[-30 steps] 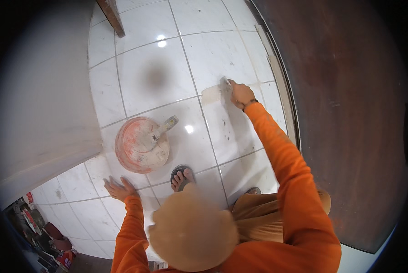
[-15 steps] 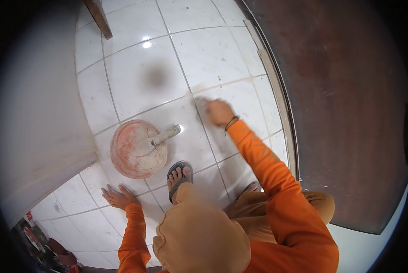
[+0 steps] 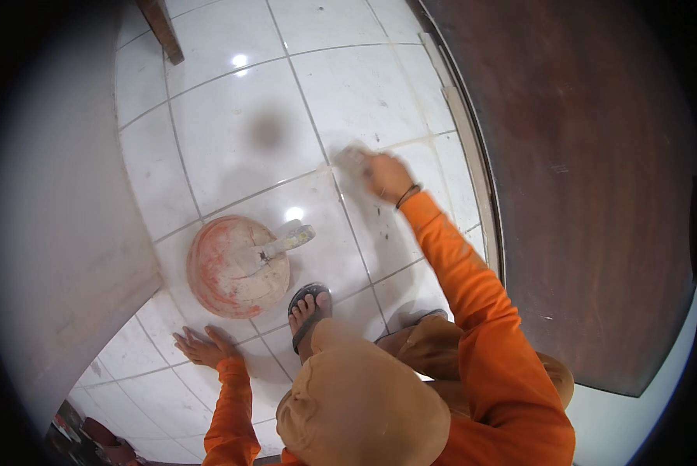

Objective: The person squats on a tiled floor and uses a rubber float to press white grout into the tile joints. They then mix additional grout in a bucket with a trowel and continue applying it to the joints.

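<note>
My right hand (image 3: pixel 387 175) is closed on a small pale tool (image 3: pixel 353 159), blurred by motion, low over the tile joints by a pale smear (image 3: pixel 325 172). My left hand (image 3: pixel 207 349) lies with fingers spread on the white tiles, below a shallow round bucket (image 3: pixel 212 268) streaked red and caked with pale material. A trowel or knife with a stained handle (image 3: pixel 294 238) lies across the bucket, its blade hard to make out. My sandalled left foot (image 3: pixel 308 311) stands just right of my left hand and below the bucket; my bent knee (image 3: pixel 364 396) fills the lower middle.
A dark wooden panel (image 3: pixel 581 194) with a pale edge strip (image 3: pixel 473 163) borders the right. A pale wall (image 3: pixel 61 233) runs along the left. A wooden post or leg (image 3: pixel 160 31) stands at the top. Jumbled objects (image 3: pixel 108 443) lie at the lower left.
My right hand has swept left and downward from the tiles near the edge strip, then slightly back up. The view has shifted a little. My left hand stays on the floor.
</note>
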Motion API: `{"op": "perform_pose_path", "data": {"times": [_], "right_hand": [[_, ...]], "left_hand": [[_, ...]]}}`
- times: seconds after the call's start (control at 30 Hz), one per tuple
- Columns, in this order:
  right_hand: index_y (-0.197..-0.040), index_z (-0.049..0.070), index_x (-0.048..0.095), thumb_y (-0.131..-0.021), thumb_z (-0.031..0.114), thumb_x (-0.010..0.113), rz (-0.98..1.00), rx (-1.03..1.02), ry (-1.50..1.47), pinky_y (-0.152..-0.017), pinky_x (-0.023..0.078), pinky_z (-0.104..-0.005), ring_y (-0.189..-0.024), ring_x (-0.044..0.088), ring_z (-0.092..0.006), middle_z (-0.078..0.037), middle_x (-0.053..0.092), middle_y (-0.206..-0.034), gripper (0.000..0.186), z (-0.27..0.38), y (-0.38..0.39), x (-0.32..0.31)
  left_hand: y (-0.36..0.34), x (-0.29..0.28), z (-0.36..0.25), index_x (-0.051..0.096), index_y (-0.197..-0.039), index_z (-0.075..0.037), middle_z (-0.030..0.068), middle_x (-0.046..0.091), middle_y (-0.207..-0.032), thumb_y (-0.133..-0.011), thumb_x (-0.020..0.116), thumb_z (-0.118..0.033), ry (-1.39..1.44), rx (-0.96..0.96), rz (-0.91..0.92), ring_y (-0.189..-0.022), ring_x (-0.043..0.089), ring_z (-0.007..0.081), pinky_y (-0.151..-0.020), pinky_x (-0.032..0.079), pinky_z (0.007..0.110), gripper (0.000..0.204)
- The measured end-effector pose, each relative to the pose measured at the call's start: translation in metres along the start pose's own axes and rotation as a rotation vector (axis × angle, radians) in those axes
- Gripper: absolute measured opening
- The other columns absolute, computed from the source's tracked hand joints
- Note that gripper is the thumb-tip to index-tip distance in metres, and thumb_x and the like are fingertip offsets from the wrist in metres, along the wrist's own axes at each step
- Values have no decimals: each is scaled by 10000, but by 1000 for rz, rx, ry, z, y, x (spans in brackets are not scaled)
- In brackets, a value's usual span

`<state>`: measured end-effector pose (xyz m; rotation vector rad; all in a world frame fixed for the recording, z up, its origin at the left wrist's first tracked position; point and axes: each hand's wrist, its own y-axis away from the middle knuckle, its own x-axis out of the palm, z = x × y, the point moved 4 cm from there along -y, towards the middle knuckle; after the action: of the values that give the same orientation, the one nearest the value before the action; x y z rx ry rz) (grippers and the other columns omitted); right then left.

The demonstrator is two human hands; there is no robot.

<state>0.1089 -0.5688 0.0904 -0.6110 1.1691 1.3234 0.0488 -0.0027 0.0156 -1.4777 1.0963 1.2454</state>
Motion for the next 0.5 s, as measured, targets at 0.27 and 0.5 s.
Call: {"op": "perform_pose_path", "data": {"times": [0.27, 0.5], "right_hand": [[-1485, 226, 493, -836, 137, 642, 114, 232, 84, -809, 580, -478, -896, 708, -392, -182, 732, -979, 672, 44, -25, 55], [-1468, 255, 525, -881, 154, 597, 198, -107, -68, -766, 574, -490, -836, 696, -382, -183, 728, -927, 600, 68, 8, 36]], "left_hand": [[-4, -1, -2, 439, -1509, -82, 129, 270, -1662, -986, 519, -569, 45, 8, 4, -1540, 206, 364, -1220, 175, 577, 720], [-4, -7, -12, 436, -1509, -68, 141, 269, -1661, -1009, 517, -507, 68, 34, 12, -1538, 206, 371, -1217, 183, 577, 670]]}}
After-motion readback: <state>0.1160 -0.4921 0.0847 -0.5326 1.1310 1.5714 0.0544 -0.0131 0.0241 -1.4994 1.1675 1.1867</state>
